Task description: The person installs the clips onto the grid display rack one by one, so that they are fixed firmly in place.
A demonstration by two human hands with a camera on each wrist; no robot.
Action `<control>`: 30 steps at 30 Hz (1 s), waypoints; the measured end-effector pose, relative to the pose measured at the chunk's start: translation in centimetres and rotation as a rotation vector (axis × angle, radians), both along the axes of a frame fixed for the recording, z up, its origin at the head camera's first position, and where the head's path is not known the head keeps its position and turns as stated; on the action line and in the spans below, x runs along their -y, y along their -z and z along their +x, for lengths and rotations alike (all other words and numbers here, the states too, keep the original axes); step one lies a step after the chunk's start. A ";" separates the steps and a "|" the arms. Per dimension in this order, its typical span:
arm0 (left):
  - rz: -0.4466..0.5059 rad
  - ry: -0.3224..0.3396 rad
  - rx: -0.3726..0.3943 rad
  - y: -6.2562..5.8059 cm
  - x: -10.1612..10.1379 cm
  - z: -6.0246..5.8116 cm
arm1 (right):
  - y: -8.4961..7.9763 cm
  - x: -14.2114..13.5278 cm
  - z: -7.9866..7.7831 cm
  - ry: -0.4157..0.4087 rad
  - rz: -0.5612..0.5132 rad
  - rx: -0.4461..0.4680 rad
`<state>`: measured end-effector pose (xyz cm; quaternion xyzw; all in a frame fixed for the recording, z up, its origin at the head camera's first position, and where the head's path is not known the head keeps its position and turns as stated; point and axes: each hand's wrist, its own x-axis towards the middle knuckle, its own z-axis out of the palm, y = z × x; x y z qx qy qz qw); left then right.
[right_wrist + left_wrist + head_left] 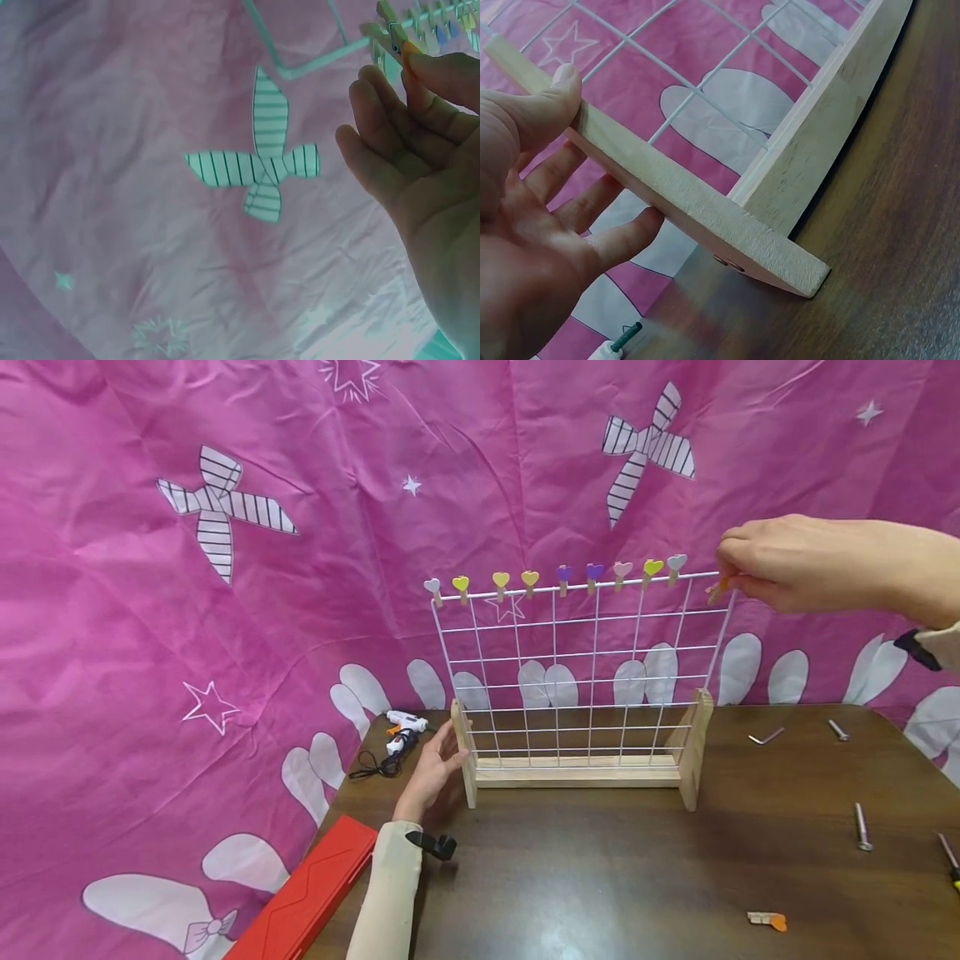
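Note:
A white wire grid (573, 681) stands upright in a wooden stand (577, 777), with several heart-topped mini clothespins (530, 581) clipped along its top wire. My right hand (795, 564) is at the grid's top right corner and pinches an orange-heart clothespin (395, 34) between thumb and index finger. Its wooden legs point at the top wire, just right of the white-heart clothespin (677, 565). Low on the left, my left hand (435, 772) holds the stand's side post (682, 184), thumb on its front edge and fingertips along the outer face.
A glue gun (407, 721) with a black cord lies behind my left hand, a red box (315, 885) at front left. Another orange-heart clothespin (768, 921) lies near the front. Toward the right are a hex key (767, 737), a bolt (862, 827) and a smaller bolt (837, 730).

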<state>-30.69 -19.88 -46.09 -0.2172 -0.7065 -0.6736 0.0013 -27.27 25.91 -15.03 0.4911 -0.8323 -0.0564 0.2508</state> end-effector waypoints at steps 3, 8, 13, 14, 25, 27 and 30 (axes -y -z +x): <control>-0.016 -0.003 -0.001 -0.3 -0.1 0.1 | -1.0 0.1 -0.6 -0.005 0.015 -0.032; -0.026 -0.006 -0.011 -0.3 -0.1 0.1 | -1.8 0.3 -1.6 -0.019 0.027 -0.052; -0.032 -0.007 -0.014 -0.1 0.1 0.0 | -1.9 0.9 -2.6 -0.020 0.047 -0.018; -0.032 -0.009 -0.015 -0.1 0.1 0.0 | -1.9 1.1 -2.8 -0.018 0.057 -0.012; -0.004 0.009 -0.029 0.0 -0.1 -0.3 | -2.5 1.8 -3.8 0.036 0.138 0.060; 0.005 0.001 -0.028 0.4 0.0 -0.6 | -2.6 1.8 -3.9 0.020 0.143 0.066; 0.003 -0.021 -0.020 1.2 0.1 -0.8 | -2.6 2.0 -4.2 -0.005 0.160 0.075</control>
